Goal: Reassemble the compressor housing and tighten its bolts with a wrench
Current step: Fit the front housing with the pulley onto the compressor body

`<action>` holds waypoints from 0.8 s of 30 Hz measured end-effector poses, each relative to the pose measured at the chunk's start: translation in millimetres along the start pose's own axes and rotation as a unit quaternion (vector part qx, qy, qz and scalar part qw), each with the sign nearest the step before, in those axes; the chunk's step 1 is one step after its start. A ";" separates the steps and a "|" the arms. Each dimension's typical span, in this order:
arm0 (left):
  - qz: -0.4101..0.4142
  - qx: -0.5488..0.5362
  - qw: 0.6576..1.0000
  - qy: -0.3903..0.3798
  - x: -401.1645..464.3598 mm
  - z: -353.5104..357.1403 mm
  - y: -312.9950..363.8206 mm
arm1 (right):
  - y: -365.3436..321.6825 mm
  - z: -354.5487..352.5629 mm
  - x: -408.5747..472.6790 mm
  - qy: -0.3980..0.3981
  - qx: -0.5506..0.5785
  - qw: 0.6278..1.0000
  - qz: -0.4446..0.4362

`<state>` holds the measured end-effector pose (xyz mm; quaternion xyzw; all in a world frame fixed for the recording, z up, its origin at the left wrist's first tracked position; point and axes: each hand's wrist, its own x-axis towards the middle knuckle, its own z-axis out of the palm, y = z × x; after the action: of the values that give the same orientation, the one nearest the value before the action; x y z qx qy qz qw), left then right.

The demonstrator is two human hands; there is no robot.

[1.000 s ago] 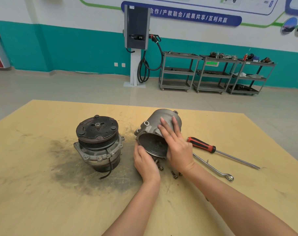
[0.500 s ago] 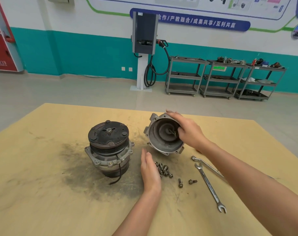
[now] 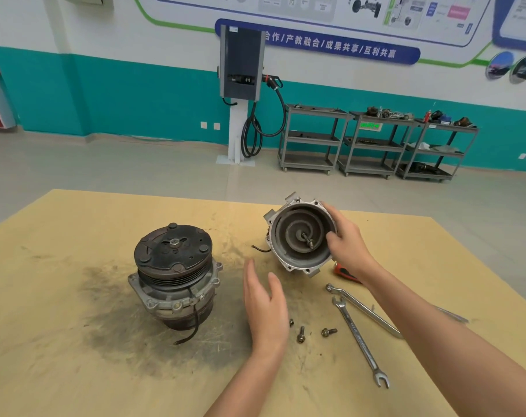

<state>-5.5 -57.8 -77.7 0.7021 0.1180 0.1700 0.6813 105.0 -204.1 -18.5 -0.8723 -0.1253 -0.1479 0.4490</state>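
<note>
The grey compressor housing (image 3: 289, 260) is lifted and tilted, its open mouth facing me with a shaft visible inside. My right hand (image 3: 347, 240) grips its right rim, thumb curled inside. My left hand (image 3: 264, 305) hovers flat and empty above the table, just below the housing. The compressor body (image 3: 173, 272) with its black clutch pulley stands upright to the left. Three loose bolts (image 3: 301, 334) lie by my left hand; more may be hidden under it. Two wrenches (image 3: 359, 337) lie to the right.
The work sits on a yellow-brown table (image 3: 75, 371) with a dark grease stain around the compressor body. A red-handled screwdriver (image 3: 344, 272) is partly hidden under my right wrist. Grey shelf carts (image 3: 373, 142) and a charging post (image 3: 240, 85) stand far behind.
My right hand has lifted and turned the housing so its open mouth faces me. My left hand let go of it and now hovers open over the bolts. The camera view has tilted up.
</note>
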 end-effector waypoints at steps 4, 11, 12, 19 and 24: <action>0.207 0.121 0.970 -0.036 5.4 8.0 16.9 | -0.9 5.0 -7.2 0.014 -0.003 1.000 -0.009; 0.197 0.389 0.887 -0.151 64.9 42.1 48.2 | -9.9 4.9 -14.0 0.016 -0.017 1.000 -0.004; 0.199 0.435 0.864 -0.156 69.1 46.9 46.9 | -10.3 5.7 -14.7 0.018 -0.022 1.000 -0.003; 0.173 0.574 0.788 -0.140 86.2 69.6 45.5 | -14.8 12.3 -14.4 0.018 -0.042 0.999 -0.010; 0.155 0.608 0.763 -0.152 87.3 70.3 55.3 | -17.9 12.3 -10.2 0.009 -0.064 0.998 -0.024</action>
<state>98.8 -89.9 -16.8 0.9946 -0.0189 0.0570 0.0844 91.1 -184.7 -15.8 -0.8946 -0.1327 -0.1746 0.3894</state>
